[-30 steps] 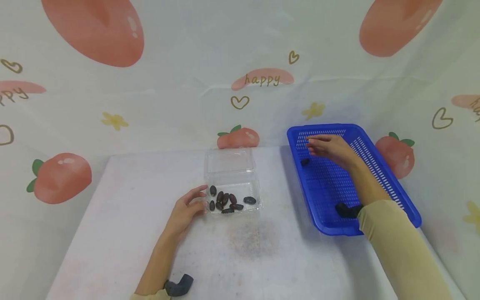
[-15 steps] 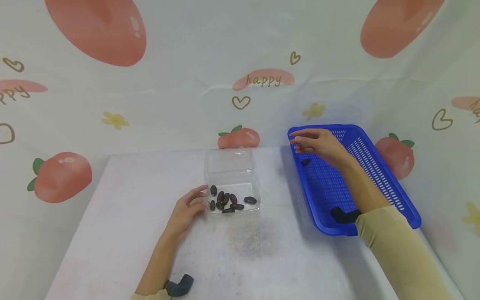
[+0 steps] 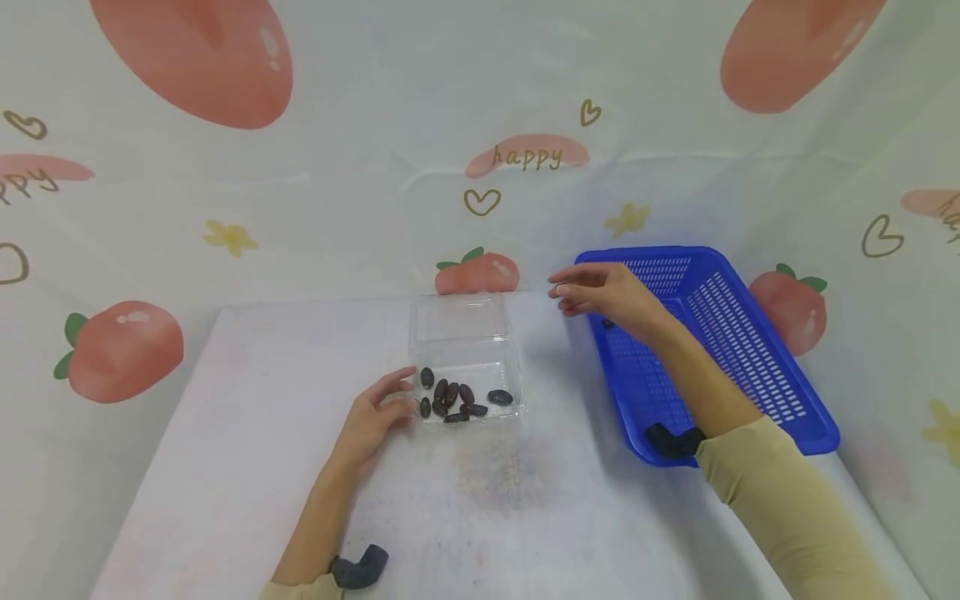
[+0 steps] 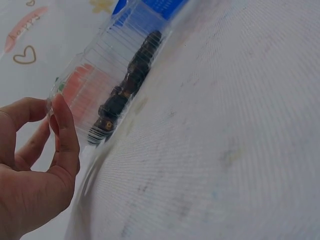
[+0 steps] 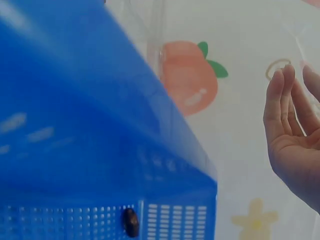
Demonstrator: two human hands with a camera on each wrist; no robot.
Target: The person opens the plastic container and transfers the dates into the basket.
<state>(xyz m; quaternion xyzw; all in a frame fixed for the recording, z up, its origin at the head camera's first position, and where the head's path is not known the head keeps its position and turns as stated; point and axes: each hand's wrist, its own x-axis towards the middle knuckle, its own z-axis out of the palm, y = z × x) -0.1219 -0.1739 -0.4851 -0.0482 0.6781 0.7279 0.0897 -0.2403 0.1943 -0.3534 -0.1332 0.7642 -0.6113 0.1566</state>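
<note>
Right grip: released, fingers loosely bent, nothing held that I can see; palm above the left rim of the blue plastic basket, fingertips past it toward the other container.

Left grip: fingertips at the left end of the clear plastic clamshell; whether they pinch its wall or merely rest there, I cannot tell.

Dates, by their look: nine dark dates in the clamshell's tray, most clustered at left, one lone date apart at right. Basket date: single, near the left wall, toward the far end.

Counter: white, marked, bearing both containers; clamshell lid folded to the back.

Handling note: I judge the step in hand to be the right grip's crossing from basket to clamshell. From my station I would clear the rim before lowering, come down over the lone date, pinch across its narrow sides, and have the left grip steady the tray without pushing it.

Changes, against the earlier head frames: right grip shifted leftward from above the basket's interior, now partly covering the basket date. Left grip, clamshell and its contents: no evident change.
</note>
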